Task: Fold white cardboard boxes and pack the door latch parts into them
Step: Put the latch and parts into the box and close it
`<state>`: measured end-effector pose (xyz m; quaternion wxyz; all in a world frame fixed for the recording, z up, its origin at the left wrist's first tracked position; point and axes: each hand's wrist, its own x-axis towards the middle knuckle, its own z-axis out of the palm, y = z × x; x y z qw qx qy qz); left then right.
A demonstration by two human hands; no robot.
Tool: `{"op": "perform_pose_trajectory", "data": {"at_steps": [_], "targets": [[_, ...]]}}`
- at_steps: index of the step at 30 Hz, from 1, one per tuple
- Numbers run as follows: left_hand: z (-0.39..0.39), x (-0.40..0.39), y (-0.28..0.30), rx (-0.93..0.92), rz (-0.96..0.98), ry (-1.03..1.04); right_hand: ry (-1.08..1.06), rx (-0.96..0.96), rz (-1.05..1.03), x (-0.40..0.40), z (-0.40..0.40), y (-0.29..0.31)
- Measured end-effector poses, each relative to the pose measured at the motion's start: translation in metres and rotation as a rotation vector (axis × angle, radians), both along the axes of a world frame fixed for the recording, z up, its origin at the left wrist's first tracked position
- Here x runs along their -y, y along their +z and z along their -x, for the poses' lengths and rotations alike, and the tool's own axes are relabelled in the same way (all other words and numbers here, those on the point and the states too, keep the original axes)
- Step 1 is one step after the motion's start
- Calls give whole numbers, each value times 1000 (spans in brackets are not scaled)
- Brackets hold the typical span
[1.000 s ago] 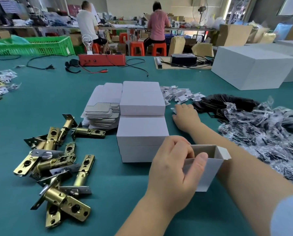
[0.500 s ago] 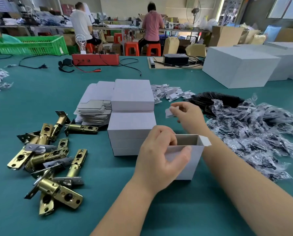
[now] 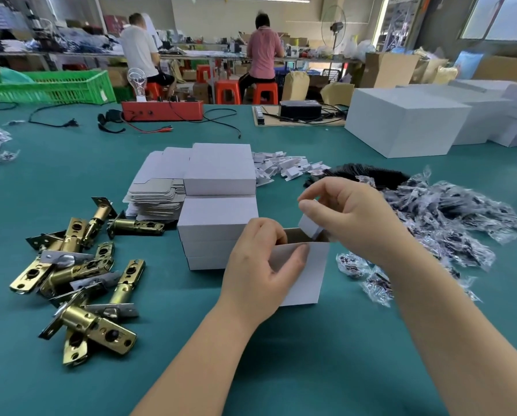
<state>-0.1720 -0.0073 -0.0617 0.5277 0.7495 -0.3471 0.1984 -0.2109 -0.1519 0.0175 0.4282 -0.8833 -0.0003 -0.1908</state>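
Near the green table's [image 3: 281, 370] front edge, the left hand [image 3: 260, 274] grips the open white box [image 3: 303, 274], thumb on its near wall, fingers curled over the rim. The box stands upright, mouth upward. Above the mouth, the right hand [image 3: 350, 217] pinches a small white card piece [image 3: 309, 225], apparently folded. No lettering is legible. Brass door latches [image 3: 80, 274] lie left of the box.

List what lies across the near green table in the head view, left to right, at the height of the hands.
Brass door latches → stack of closed white boxes → left hand gripping the open white box → right hand pinching a small white card piece → clear plastic packets.
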Motion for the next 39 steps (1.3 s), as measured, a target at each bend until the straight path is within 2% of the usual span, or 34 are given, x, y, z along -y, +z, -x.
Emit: {"op": "perform_pose_trajectory", "data": {"at_steps": [6, 12, 15, 20, 26, 29, 31, 33, 37, 39], "targets": [[2, -1, -1, -36, -5, -11, 50, 14, -22, 4, 2, -1], [2, -2, 1, -72, 30, -41, 138, 119, -46, 2, 8, -5], [4, -2, 2, -74, 27, -40, 63, 86, -3, 2, 5, -6], [5, -2, 2, -70, 6, -27, -105, 143, 3, 3, -2, -10], [5, -2, 6, -41, -10, -29, -33, 53, 110, -7, 1, -26], [6, -2, 6, -55, -13, -25, -51, 63, -2, -4, 1, -29], [6, -2, 6, -59, -21, -15, -104, 19, -48, 3, -5, -28], [5, -2, 6, -63, -27, -3, -144, -66, 6, 14, -19, -31], [4, -1, 6, -41, -48, 18, -120, -374, 94, 46, -61, -39], [6, -1, 6, -37, -50, 15, -183, -467, 323, 68, -86, -50]]}}
